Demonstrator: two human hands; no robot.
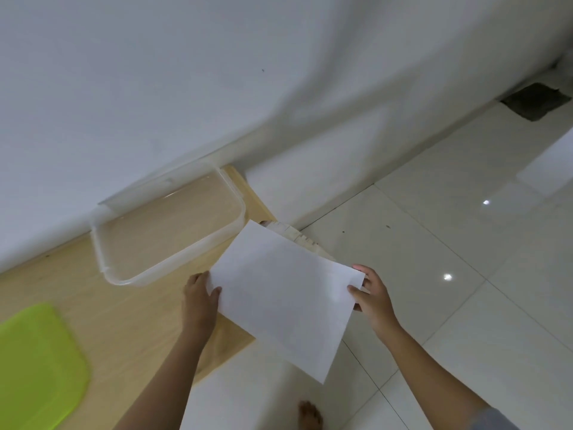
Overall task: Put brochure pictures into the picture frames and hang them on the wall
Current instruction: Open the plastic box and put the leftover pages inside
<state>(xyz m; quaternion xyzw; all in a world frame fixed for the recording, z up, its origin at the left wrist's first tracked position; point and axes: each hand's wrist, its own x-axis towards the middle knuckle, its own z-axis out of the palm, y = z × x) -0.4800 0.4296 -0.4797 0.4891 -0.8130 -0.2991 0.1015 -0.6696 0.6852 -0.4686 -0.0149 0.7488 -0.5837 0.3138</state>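
The person holds a white sheet (285, 299) of paper in both hands, a little below the middle of the frame. The side facing up is plain white, with no print that I can make out. The sheet is tilted, with one corner pointing to the wall and the opposite one hanging down to the floor.

The left hand (200, 301) grips the sheet's left edge, thumb on top and the fingers hidden beneath. The right hand (372, 293) pinches the right corner the same way, thumb on top and fingers curled under the paper.

The sheet hangs over the right end of a pale wooden table (124, 321), which fills the lower left of the frame and stands against the white wall (186, 88). Just behind the sheet's upper corner a pale, blurred object (294, 235) peeks out; I cannot tell what it is.

Left of centre, a clear plastic container (96, 252) sits on the table against the wall, near the left hand but apart from it. A lime-green mat (34, 361) lies at the lower left edge.

Glossy white floor tiles (465, 274) cover the right side, with a dark patch (536, 100) at the upper right. A bare foot (310, 415) shows at the bottom edge.
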